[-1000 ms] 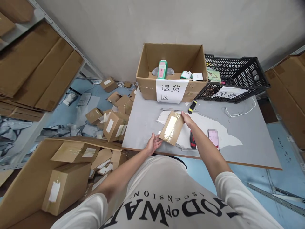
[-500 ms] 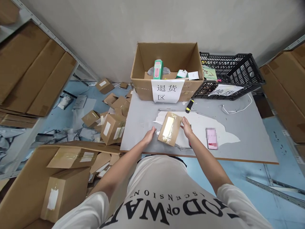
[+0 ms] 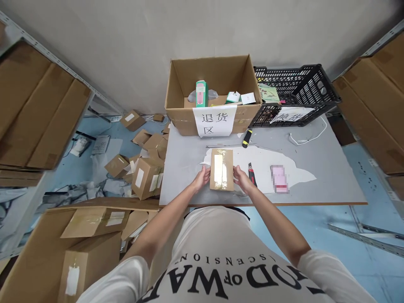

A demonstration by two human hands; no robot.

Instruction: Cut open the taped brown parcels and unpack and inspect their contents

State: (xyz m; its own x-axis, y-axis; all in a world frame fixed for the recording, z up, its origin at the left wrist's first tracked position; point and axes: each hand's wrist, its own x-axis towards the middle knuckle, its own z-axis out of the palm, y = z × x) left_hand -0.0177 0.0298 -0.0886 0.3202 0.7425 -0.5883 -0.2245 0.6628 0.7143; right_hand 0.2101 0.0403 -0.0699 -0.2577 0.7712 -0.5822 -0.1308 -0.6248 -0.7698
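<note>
A small taped cardboard box (image 3: 226,170) with a white label sits near the front of the grey table, its edges now nearly square to me. My left hand (image 3: 200,178) presses its left side, fingers partly behind the edge. Against the right side lies my right hand (image 3: 241,178), so the box is held between both. A red and black utility knife (image 3: 251,174) lies just right of my right hand. Farther right is a phone (image 3: 280,179), its screen blurred out. Torn white sheeting (image 3: 293,170) spreads under these things.
At the back stand a large open carton (image 3: 176,120) with a paper sign and a black plastic crate (image 3: 328,90). A yellow and black tool (image 3: 247,138) and a white cable (image 3: 307,143) lie before them. Cardboard boxes (image 3: 148,179) pile up at the left; a big carton (image 3: 28,256) is nearest me.
The box has turned from a slant to upright in view. My left hand has come up against its left side, and the utility knife has come into plain sight.
</note>
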